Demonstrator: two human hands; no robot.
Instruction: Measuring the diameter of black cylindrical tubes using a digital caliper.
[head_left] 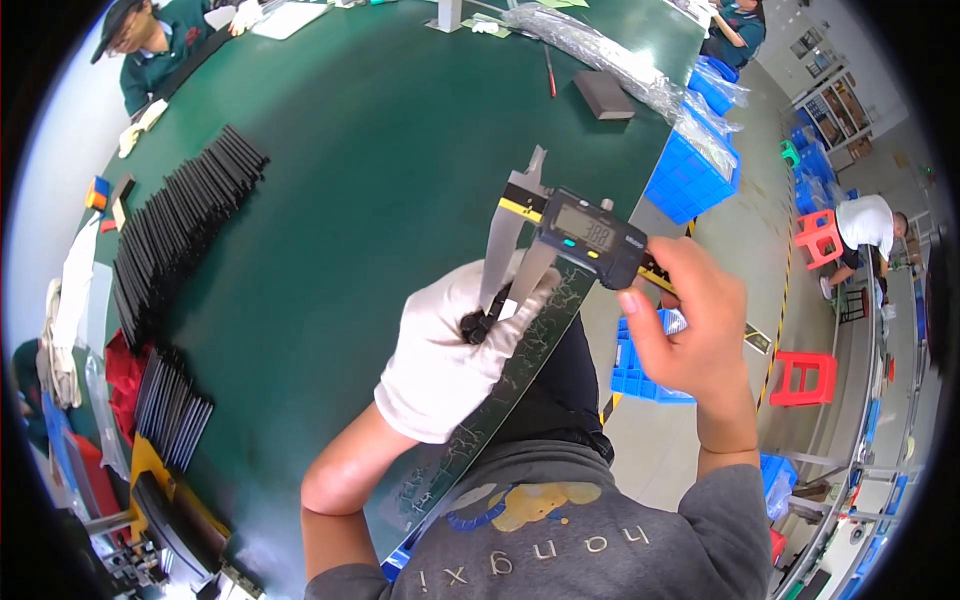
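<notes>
My left hand point(435, 355), in a white glove, is closed around a short black piece point(476, 327) whose dark end pokes out between the fingers. A digital caliper point(592, 236) reaches down to that piece, its long jaws at either side of it. My bare right hand point(700, 325) grips the caliper's beam end, thumb and forefinger close to the display housing. Both hands are over the near right edge of the green table point(340, 170). How much of the black piece lies inside the glove is hidden.
A long row of black rods point(185, 225) lies at the left, with shinier rods point(172, 410) nearer. Farther off are a brown box point(603, 95), a red pen point(550, 72) and a plastic-wrapped bundle point(600, 52). Blue crates point(690, 170) stand beside the table. A person point(165, 55) sits across.
</notes>
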